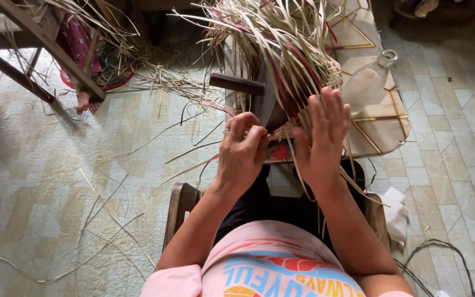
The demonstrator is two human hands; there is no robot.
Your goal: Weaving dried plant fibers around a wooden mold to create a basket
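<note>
A half-woven basket (298, 60) of pale straw strips with a few red strips sits on a dark wooden form (237, 83) on a low table. My left hand (242, 151), with a ring on one finger, is closed and pinches a strip at the near edge of the weave. My right hand (321, 137) presses flat against the woven side, fingers spread and pointing up. Loose strip ends fan out above the basket and hang down past my right wrist.
A clear glass bottle (370, 81) stands on the patterned table top (380, 129) right of the basket. Loose straw strips (105, 220) litter the tiled floor. I sit on a wooden chair (180, 206). A wooden frame (45, 47) and another person's foot (83, 100) are at upper left. A cable (441, 247) lies lower right.
</note>
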